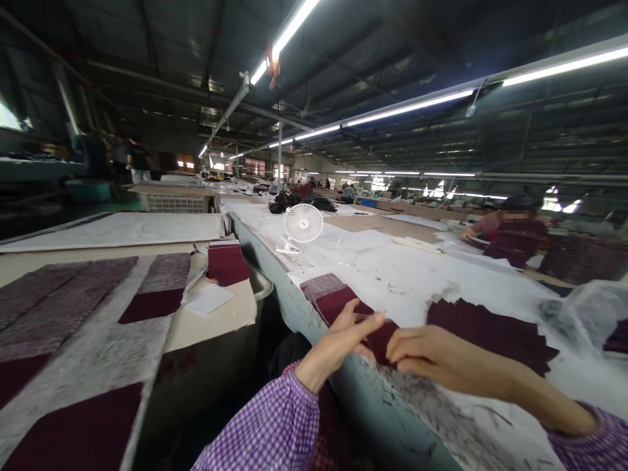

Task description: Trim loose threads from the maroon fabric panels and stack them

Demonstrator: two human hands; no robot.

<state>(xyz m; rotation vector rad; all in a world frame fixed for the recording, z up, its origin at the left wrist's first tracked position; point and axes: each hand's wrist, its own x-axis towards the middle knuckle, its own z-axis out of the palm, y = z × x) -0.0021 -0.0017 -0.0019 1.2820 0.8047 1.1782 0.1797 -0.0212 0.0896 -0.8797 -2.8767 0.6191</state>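
Note:
A stack of maroon fabric pieces with a speckled grey end lies along the near edge of the white-topped table. My left hand rests on its near end, two fingers stretched out and spread over the maroon part. Close by on the right, my right hand bends its fingers down onto a maroon fabric piece at the table edge and pinches it. Its fingertips are partly hidden. A dark maroon pile with jagged edges lies beyond my right forearm.
A small white fan stands on the table. To the left, a lower surface bears speckled and maroon fabric panels, with a maroon stack beside white paper. At right are clear plastic and a person handling maroon fabric.

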